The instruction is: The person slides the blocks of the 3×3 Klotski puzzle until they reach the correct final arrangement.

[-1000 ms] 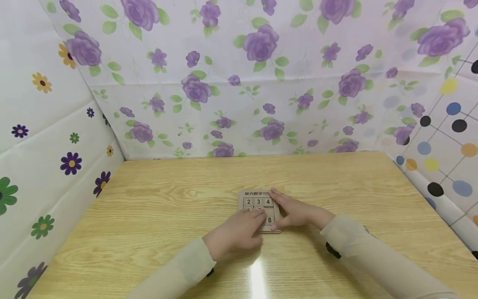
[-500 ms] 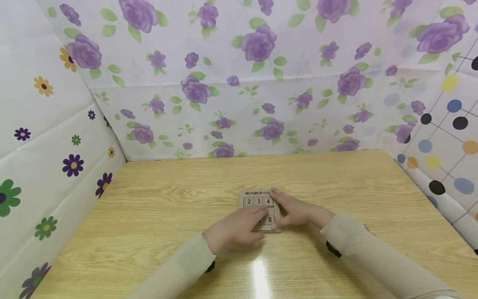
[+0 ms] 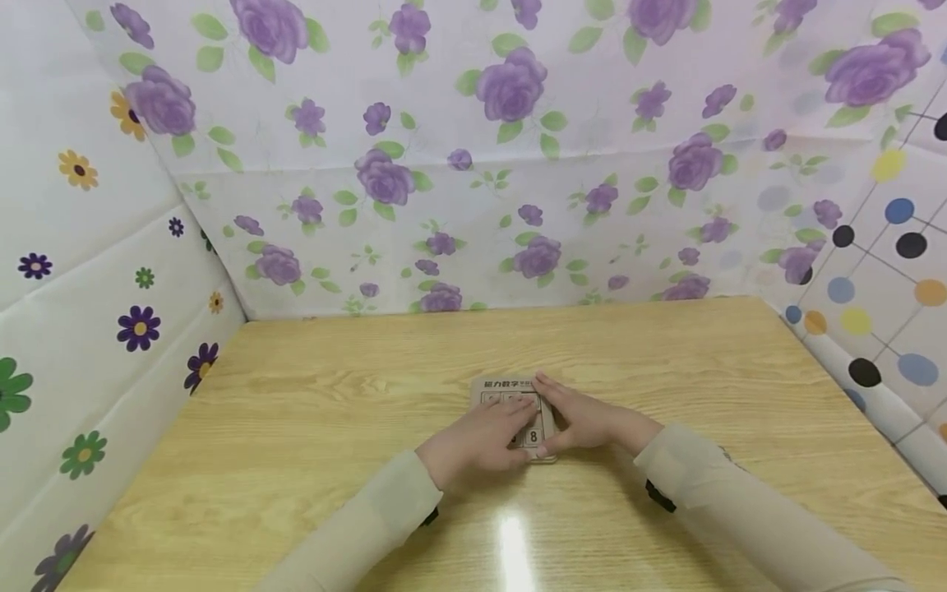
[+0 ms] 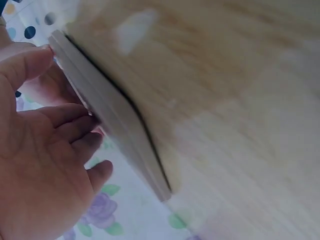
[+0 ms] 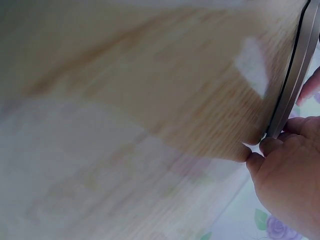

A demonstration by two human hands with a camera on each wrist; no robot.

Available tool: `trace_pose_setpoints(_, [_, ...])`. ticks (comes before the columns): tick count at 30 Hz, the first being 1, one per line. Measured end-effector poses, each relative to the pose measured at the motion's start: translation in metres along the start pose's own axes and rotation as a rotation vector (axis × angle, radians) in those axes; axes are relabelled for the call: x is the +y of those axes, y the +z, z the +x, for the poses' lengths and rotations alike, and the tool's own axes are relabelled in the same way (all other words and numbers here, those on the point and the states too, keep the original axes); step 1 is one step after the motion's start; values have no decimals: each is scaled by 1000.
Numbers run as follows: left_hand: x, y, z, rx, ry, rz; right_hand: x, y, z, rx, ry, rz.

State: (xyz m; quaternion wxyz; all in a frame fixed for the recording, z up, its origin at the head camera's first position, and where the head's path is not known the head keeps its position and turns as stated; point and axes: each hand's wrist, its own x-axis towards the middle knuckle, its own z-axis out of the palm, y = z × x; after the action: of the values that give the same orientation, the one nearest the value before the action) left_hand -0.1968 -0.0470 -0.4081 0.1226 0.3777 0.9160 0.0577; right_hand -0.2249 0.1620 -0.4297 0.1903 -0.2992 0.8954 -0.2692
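A flat wooden sliding number puzzle (image 3: 533, 436) lies on the table, with Chinese lettering along its far edge and a tile marked 8 showing near its close right corner. My left hand (image 3: 481, 436) reaches over it from the left, its fingertips on the upper rows and hiding most tiles. Along the right edge, my right hand (image 3: 588, 419) holds the puzzle, thumb at the near corner and fingers at the far one. The left wrist view shows the puzzle's side (image 4: 115, 112) edge-on, with loosely bent fingers (image 4: 75, 122) above the tiles.
The wood-grain table (image 3: 333, 395) extends around the puzzle on all sides. Behind it hangs a cloth with purple roses (image 3: 510, 86). Patterned cloths also line the left (image 3: 81, 329) and right sides. A bright light reflection (image 3: 512, 543) lies on the near tabletop.
My left hand has shifted forward and slightly right, its fingertips now covering the top row where 2, 3 and 4 showed. The right hand and the puzzle have stayed in place.
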Motion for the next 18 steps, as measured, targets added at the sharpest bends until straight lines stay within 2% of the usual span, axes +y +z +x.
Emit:
trace_pose_setpoints(9, [17,-7,-11,-35,-14,75,-1,-1,0,3,-8,-7])
trace_pose_setpoints(14, [24,-7,-17,-64,-29,43,-1,-1,0,10,-9,-18])
trace_pose_setpoints(18, [26,-7,-20,-65,-20,28,-1,-1,0,16,-11,-24])
